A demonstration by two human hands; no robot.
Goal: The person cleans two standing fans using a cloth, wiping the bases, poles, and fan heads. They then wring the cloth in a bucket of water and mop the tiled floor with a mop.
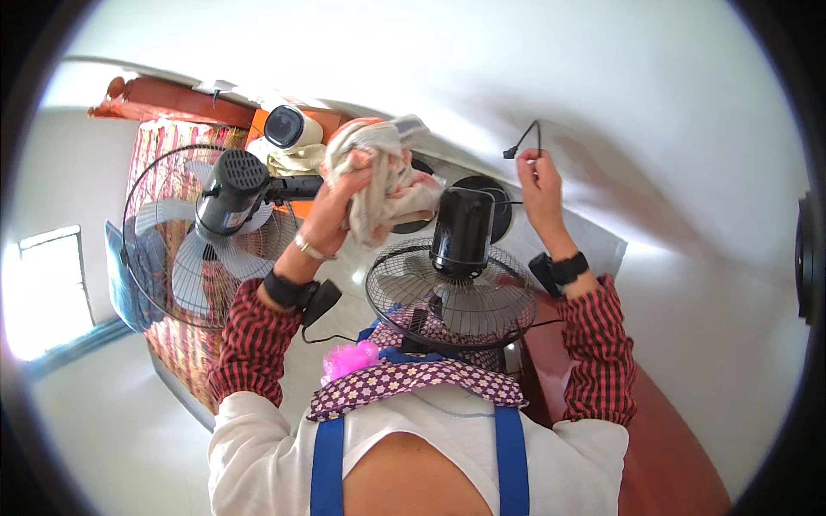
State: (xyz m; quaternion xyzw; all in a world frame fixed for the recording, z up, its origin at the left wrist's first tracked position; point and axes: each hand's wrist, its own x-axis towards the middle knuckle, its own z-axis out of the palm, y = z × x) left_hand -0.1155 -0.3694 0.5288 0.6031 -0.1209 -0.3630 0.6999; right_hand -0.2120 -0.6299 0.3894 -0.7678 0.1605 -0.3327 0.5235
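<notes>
My left hand [332, 216] is closed on a crumpled white and orange cloth [384, 180], raised above the floor between two fans. Pinched in the fingers of my right hand [541, 184] is a black power cord [539, 132], its plug hanging over to the left near the wall. Directly before me stands a black electric fan [461, 226] with its wire guard facing down towards my apron and its motor housing on top. A second black fan [232, 193] with grey blades is at the left, beside my left forearm.
A bed with a striped cover [184, 138] and a red wooden end board [181, 100] lies left. An orange box [332, 119] holds a white and black appliance [293, 127]. Round black bases [487, 193] stand by the wall. A red furniture surface [671, 438] is at lower right.
</notes>
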